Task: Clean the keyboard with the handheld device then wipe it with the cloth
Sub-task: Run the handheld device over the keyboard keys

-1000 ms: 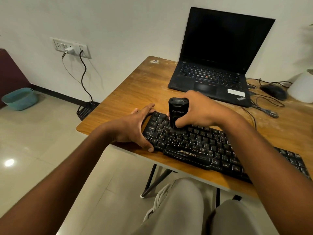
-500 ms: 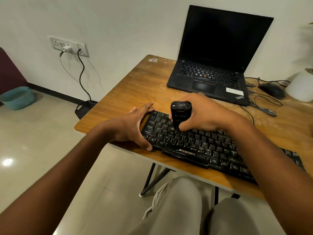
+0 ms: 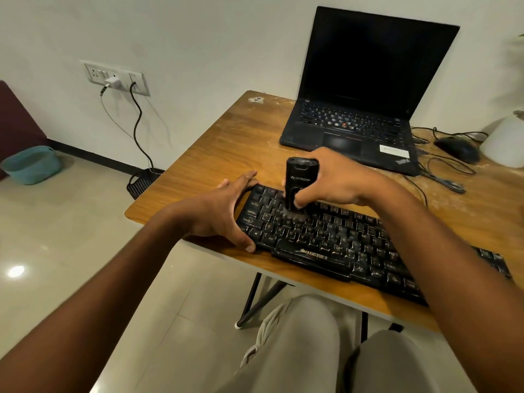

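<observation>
A dusty black keyboard [image 3: 334, 239] lies along the front edge of the wooden table [image 3: 226, 143]. My right hand [image 3: 337, 180] grips a black handheld device [image 3: 299, 180] that stands upright, its lower end pressed onto the upper-left keys. My left hand [image 3: 224, 211] clasps the keyboard's left end, thumb on the front edge, fingers at the back corner. My right forearm hides part of the keyboard's right half. No cloth is visible.
An open black laptop [image 3: 354, 120] stands behind the keyboard. A mouse [image 3: 456, 148] with tangled cables and a white object [image 3: 504, 140] sit at the right. A wall socket [image 3: 116, 78] with hanging cords and a teal basket [image 3: 31, 164] are to the left.
The device has shifted slightly over the upper-left keys, tilting forward then back upright. My left hand keeps its hold on the keyboard's end.
</observation>
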The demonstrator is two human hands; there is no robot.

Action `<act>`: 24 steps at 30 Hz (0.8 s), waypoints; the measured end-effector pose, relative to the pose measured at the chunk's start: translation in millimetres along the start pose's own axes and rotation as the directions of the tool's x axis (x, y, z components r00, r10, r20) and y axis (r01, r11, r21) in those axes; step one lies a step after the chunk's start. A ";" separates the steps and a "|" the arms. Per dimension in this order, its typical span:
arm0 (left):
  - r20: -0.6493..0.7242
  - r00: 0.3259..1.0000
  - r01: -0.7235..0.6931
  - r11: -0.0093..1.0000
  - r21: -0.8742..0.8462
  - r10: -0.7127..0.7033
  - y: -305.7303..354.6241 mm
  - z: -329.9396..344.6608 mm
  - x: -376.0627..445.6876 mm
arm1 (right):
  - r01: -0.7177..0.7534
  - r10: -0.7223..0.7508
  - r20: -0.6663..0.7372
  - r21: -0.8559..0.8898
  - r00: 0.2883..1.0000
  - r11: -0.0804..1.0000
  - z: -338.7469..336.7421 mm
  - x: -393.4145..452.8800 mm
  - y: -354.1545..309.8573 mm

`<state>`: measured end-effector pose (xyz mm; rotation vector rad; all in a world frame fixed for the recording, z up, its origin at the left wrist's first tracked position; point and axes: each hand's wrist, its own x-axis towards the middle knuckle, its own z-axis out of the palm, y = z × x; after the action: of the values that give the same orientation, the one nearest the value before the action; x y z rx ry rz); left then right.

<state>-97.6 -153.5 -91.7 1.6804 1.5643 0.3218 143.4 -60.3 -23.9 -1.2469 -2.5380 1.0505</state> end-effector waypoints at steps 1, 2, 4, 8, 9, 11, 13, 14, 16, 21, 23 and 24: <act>0.001 1.000 -0.001 1.000 0.000 0.001 0.4 0.0 -0.1 | 0.006 -0.006 0.005 -0.007 1.000 1.000 -5.7 0.0 3.0; 0.001 1.000 0.001 1.000 -0.003 -0.001 0.5 -0.2 -0.4 | 0.018 -0.018 -0.006 0.004 1.000 1.000 -8.9 1.1 4.0; -0.001 1.000 0.002 1.000 -0.011 -0.002 0.5 -0.5 -0.5 | 0.038 -0.030 -0.079 0.102 0.996 0.994 -7.2 6.0 2.2; -0.015 1.000 0.005 1.000 -0.004 -0.005 -0.5 0.1 0.2 | 0.095 -0.034 -0.192 0.319 0.981 0.943 19.5 25.2 -4.1; -0.017 1.000 0.000 1.000 -0.006 0.000 -1.1 0.4 1.0 | 0.095 -0.034 -0.190 0.321 0.981 0.942 24.9 27.5 -5.5; -0.010 1.000 0.001 1.000 -0.004 -0.001 -1.1 0.9 1.4 | 0.084 -0.042 -0.159 0.269 0.986 0.959 26.6 26.9 -6.2; -0.002 1.000 0.010 1.000 -0.002 -0.010 -1.5 0.4 1.1 | 0.055 -0.036 -0.104 0.188 0.994 0.981 17.6 21.9 -1.7; -0.003 1.000 0.010 1.000 -0.001 -0.010 -2.0 0.1 0.9 | 0.037 -0.026 -0.073 0.151 0.997 0.988 11.2 17.9 1.8; -0.002 1.000 -0.002 1.000 0.003 0.002 -1.8 -0.1 0.5 | 0.005 -0.004 -0.013 0.087 1.000 0.996 -2.7 9.2 9.4; 0.006 1.000 0.007 1.000 0.005 -0.007 4.0 -0.2 -2.2 | 0.022 -0.017 -0.040 0.137 0.999 0.990 -14.2 2.9 10.7; 0.001 1.000 0.012 1.000 0.001 -0.012 4.6 -0.4 -2.4 | 0.054 -0.024 -0.125 0.241 0.992 0.969 -1.3 8.3 5.4; -0.003 1.000 0.015 1.000 0.001 -0.015 3.7 -0.6 -2.1 | 0.073 -0.030 -0.157 0.275 0.987 0.959 6.5 11.7 3.3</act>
<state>-95.8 -154.9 -88.1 1.6686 1.5786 0.3159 135.3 -53.8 -33.0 -1.1298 -2.2043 1.2027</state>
